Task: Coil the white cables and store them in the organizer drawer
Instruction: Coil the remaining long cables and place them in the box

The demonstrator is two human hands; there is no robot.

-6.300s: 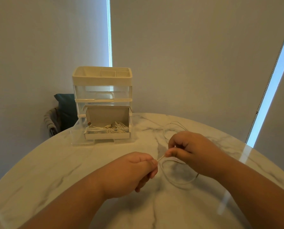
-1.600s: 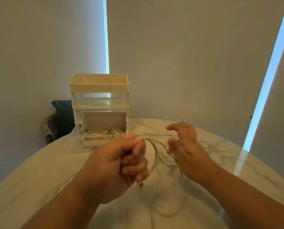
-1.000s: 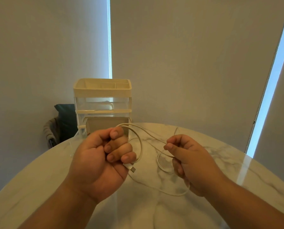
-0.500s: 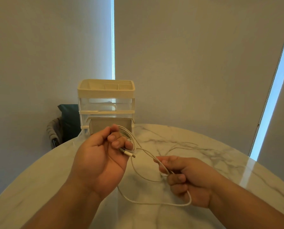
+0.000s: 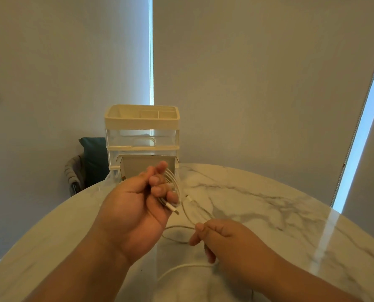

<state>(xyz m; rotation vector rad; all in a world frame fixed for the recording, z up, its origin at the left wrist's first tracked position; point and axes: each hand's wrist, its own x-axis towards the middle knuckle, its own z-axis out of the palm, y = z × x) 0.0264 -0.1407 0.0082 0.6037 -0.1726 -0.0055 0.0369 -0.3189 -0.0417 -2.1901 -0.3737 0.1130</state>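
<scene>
Left hand: raised above the tabletop, palm turned to the camera, fingers curled around several loops of the white cable.
Plug: one end of the cable, it sticks out below the little finger of the left hand and points down to the right.
Right hand: lower and nearer to the camera, fingers curled; thumb and forefinger pinch one strand of the same cable.
Cable between the hands: a thin strand goes from the loops down to the right hand, hanging slack.
Rest of the cable: it lies in loose curves on the tabletop, under and in front of the right hand.
Organizer: it stands upright at the far edge of the tabletop, behind the left hand, with a cream tray on top and clear levels below.
Lowest level: a beige panel shows there; the left hand hides its front, so I cannot tell what is inside.
Chair: left of the organizer, beyond the tabletop, with a dark cushion.
</scene>
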